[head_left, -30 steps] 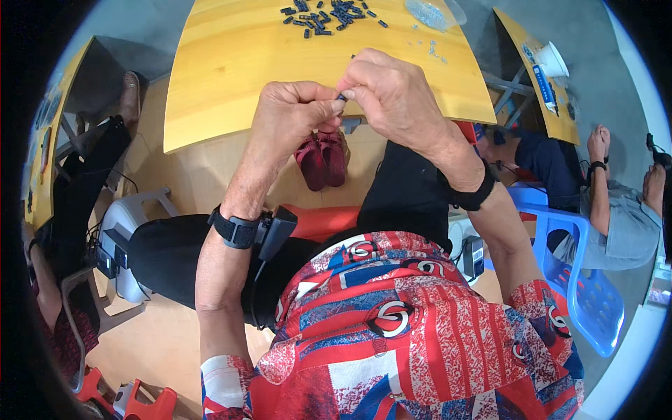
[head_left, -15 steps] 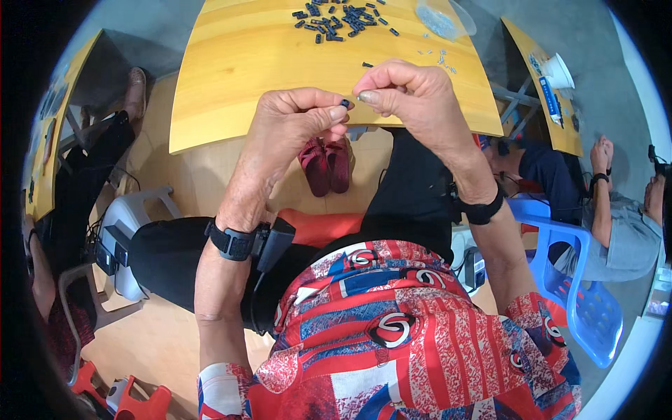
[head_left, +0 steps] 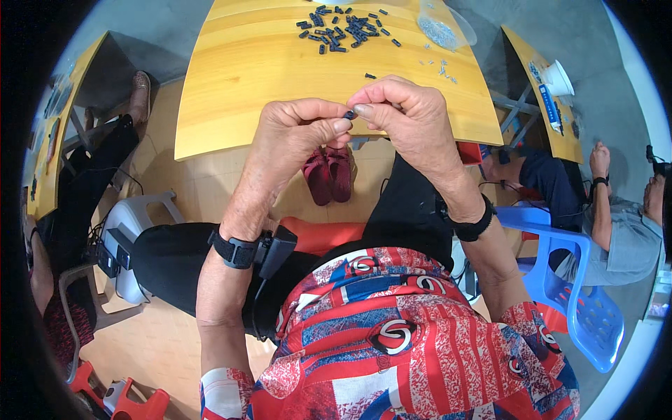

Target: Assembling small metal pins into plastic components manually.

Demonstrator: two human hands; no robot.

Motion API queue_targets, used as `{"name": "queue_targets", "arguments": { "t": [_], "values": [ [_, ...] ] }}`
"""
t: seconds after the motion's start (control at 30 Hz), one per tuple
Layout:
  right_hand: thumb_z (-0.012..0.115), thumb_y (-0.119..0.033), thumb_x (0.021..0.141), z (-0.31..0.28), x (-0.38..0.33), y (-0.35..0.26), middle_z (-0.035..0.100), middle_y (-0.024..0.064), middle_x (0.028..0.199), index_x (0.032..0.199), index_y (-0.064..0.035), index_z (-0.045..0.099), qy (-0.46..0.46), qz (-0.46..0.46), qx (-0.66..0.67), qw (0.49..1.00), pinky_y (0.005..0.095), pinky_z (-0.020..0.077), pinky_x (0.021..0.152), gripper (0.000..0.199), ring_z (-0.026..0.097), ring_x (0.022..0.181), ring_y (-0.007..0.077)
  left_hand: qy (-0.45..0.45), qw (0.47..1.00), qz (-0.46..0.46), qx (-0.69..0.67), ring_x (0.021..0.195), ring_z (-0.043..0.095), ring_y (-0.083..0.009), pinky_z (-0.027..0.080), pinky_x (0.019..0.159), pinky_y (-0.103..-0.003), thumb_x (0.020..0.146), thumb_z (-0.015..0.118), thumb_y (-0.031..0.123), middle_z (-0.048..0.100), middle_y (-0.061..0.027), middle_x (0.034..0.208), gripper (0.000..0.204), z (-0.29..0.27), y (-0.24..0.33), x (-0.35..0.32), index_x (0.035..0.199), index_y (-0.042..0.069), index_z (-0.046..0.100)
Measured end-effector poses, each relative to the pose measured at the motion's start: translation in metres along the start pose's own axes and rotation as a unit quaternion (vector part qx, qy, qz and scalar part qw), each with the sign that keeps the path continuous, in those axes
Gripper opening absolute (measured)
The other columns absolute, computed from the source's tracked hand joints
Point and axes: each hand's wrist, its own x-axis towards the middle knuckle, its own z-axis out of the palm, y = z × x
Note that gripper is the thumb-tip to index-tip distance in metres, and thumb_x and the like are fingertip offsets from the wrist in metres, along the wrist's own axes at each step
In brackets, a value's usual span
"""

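My left hand (head_left: 301, 126) pinches a small black plastic part (head_left: 348, 115) between thumb and forefinger, above the near edge of the wooden table (head_left: 259, 91). Thumb and forefinger of my right hand (head_left: 406, 112) are pressed together against the part's right end; whatever they hold is too small or hidden to make out. Just beyond my hands lies a single black part (head_left: 370, 75) on the tabletop. Farther back is a loose pile of similar black parts (head_left: 357, 29). Several small silvery metal pieces (head_left: 443, 68) are scattered to its right.
A clear plastic tray (head_left: 439, 33) of small metal pieces sits at the table's far right. Dark red slippers (head_left: 329, 175) are on the floor under the near edge. A blue plastic chair (head_left: 574, 280) and a seated person (head_left: 623, 231) are at right; another person's legs (head_left: 91, 168) are at left.
My right hand has moved down and left, bringing its fingertips from slightly apart to against the black part. My left hand keeps its pinch on the part. The view has shifted slightly.
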Motion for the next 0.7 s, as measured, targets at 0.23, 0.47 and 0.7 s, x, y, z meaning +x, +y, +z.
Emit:
{"name": "queue_targets", "arguments": {
  "t": [0.23,0.47,0.7],
  "values": [
    [0.063,-0.003,0.074,0.001,0.002,-0.002,0.061,0.0115,0.072,0.080,-0.0016,0.066,-0.004,-0.098,-0.107,0.989,0.0312,0.0476,0.058,0.007,0.061,0.066,0.0233,0.001,1.000,-0.013,0.005,0.068,0.063,-0.0122,0.052,0.064,-0.024,0.081,0.066,0.004,0.067,-0.0072,0.076,0.013,-0.001,-0.002,0.000,0.094,0.000,0.068],
    [0.063,-0.003,0.070,0.001,0.004,-0.003,0.058,0.0111,0.071,0.076,-0.0044,0.062,-0.001,-0.216,-0.250,0.944,0.0365,0.0489,0.057,0.006,0.060,0.066,0.0295,0.001,0.999,-0.018,0.030,0.067,0.062,-0.0114,0.052,0.063,-0.023,0.081,0.066,0.003,0.067,-0.0071,0.074,0.011,0.001,-0.007,0.003,0.091,-0.001,0.069],
    [0.062,-0.003,0.067,0.003,0.011,0.001,0.052,0.0102,0.069,0.071,-0.0052,0.057,-0.052,-0.273,-0.333,0.901,0.0377,0.0484,0.054,0.007,0.059,0.062,0.0298,0.020,0.999,-0.031,0.008,0.061,0.062,-0.0093,0.052,0.057,-0.021,0.082,0.065,0.003,0.066,-0.0071,0.072,0.008,-0.002,-0.013,0.006,0.087,-0.003,0.068]
  ]
}}
